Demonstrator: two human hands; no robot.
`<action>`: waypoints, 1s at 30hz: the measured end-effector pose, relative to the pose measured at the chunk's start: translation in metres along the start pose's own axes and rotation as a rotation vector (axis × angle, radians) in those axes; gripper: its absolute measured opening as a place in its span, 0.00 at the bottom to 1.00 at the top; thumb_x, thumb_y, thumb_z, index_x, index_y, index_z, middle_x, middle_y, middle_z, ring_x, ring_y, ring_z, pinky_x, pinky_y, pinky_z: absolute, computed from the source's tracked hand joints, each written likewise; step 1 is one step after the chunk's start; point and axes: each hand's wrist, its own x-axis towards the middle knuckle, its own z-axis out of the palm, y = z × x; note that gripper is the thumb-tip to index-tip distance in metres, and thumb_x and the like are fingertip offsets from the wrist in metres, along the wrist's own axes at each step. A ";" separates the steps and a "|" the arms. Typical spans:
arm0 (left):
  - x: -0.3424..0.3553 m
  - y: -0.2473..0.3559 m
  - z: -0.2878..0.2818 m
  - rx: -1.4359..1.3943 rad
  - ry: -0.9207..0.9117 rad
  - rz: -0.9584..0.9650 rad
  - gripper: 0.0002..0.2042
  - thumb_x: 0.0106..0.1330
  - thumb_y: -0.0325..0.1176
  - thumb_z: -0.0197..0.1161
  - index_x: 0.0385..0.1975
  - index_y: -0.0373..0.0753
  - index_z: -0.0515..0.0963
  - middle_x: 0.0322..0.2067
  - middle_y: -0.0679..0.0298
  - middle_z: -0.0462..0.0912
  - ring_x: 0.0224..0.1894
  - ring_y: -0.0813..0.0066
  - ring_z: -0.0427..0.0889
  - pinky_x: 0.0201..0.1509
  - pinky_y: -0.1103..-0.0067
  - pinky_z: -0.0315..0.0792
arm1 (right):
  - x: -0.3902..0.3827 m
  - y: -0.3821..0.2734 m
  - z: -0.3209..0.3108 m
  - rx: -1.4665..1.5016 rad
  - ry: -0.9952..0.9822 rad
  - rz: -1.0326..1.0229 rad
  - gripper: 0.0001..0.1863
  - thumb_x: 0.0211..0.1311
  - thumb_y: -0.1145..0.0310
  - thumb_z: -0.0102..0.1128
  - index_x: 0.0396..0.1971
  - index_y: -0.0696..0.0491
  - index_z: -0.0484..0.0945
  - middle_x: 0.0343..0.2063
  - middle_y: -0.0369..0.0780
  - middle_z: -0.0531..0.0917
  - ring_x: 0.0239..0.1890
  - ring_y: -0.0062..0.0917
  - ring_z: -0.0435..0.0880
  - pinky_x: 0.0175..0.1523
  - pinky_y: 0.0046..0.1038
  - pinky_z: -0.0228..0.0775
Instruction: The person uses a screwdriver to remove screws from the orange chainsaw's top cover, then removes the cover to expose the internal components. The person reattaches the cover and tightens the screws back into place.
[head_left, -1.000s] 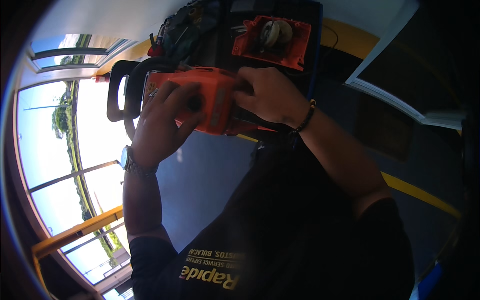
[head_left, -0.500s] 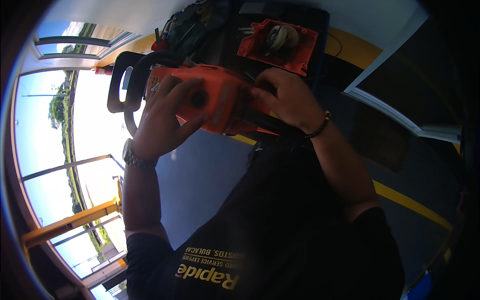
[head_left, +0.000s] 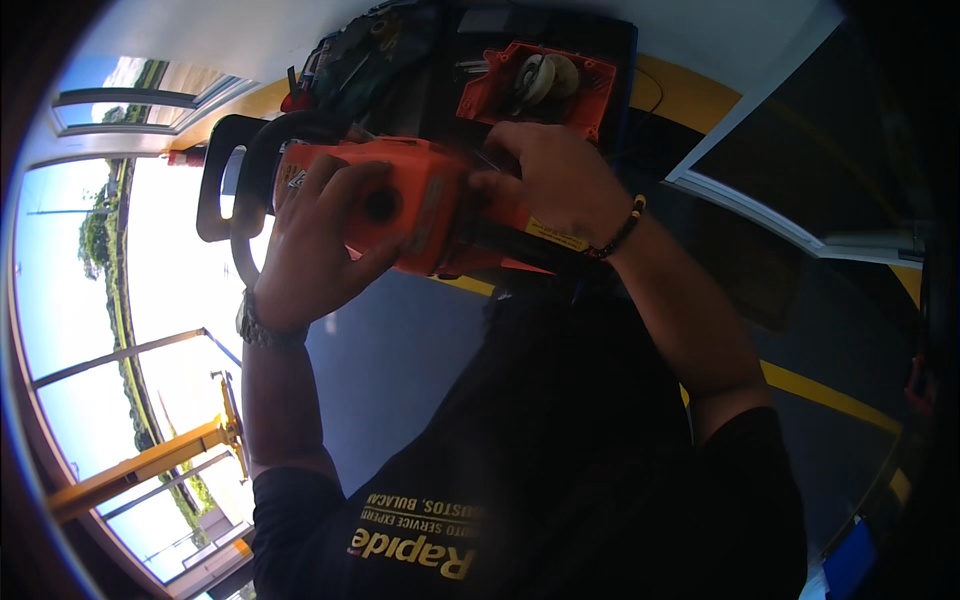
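Note:
An orange chainsaw body (head_left: 425,205) with a black front hand guard (head_left: 222,180) lies on its side in front of me. My left hand (head_left: 318,235) grips its orange housing, thumb along the near side and fingers over the top, beside a round dark hole. At the saw's right end, over the black rear handle, my right hand (head_left: 560,180) has thumb and fingers bent together. A thin dark piece shows near those fingertips; what they pinch is too dark and hidden to name.
Beyond the saw on the dark bench is an orange housing (head_left: 598,100) holding a pale round pulley (head_left: 555,78). Dark cloth or bags (head_left: 375,60) and a red-capped item (head_left: 296,102) sit at the far left. A glass door frame (head_left: 740,205) stands to the right.
The saw, bench and both hands have shifted slightly left in view. My left hand keeps its place on the saw; the right fingers have moved a little at the saw's right end.

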 end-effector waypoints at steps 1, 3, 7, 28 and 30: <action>0.000 -0.001 -0.001 -0.002 0.002 0.000 0.29 0.54 0.45 0.78 0.55 0.43 0.78 0.46 0.60 0.79 0.49 0.57 0.83 0.57 0.63 0.73 | -0.003 -0.001 0.001 0.069 0.000 -0.041 0.19 0.65 0.56 0.68 0.43 0.57 0.80 0.37 0.44 0.85 0.42 0.39 0.86 0.48 0.38 0.76; 0.001 -0.002 0.002 -0.013 0.016 0.007 0.29 0.53 0.45 0.78 0.55 0.43 0.78 0.46 0.60 0.79 0.48 0.56 0.83 0.57 0.63 0.73 | -0.011 -0.004 0.008 0.207 -0.003 -0.127 0.16 0.65 0.59 0.65 0.41 0.57 0.79 0.37 0.46 0.86 0.42 0.42 0.86 0.48 0.41 0.77; -0.002 -0.005 0.005 0.030 0.052 0.054 0.29 0.52 0.45 0.78 0.55 0.43 0.78 0.45 0.61 0.79 0.48 0.55 0.83 0.56 0.62 0.73 | -0.010 -0.016 0.021 0.256 0.072 -0.012 0.14 0.63 0.62 0.64 0.39 0.58 0.79 0.36 0.47 0.85 0.42 0.44 0.86 0.48 0.41 0.77; -0.013 -0.010 0.011 -0.230 0.074 -0.055 0.15 0.59 0.26 0.72 0.47 0.38 0.84 0.44 0.61 0.81 0.46 0.66 0.85 0.49 0.70 0.80 | -0.023 0.012 0.019 0.278 0.107 -0.151 0.11 0.64 0.66 0.65 0.40 0.57 0.81 0.38 0.43 0.83 0.40 0.36 0.85 0.47 0.34 0.76; -0.014 -0.016 0.015 -0.291 0.117 -0.025 0.12 0.63 0.27 0.69 0.46 0.41 0.86 0.42 0.62 0.82 0.43 0.66 0.86 0.46 0.71 0.80 | -0.024 0.010 0.016 0.249 0.136 -0.155 0.11 0.66 0.65 0.65 0.40 0.58 0.82 0.38 0.43 0.83 0.41 0.36 0.85 0.48 0.34 0.76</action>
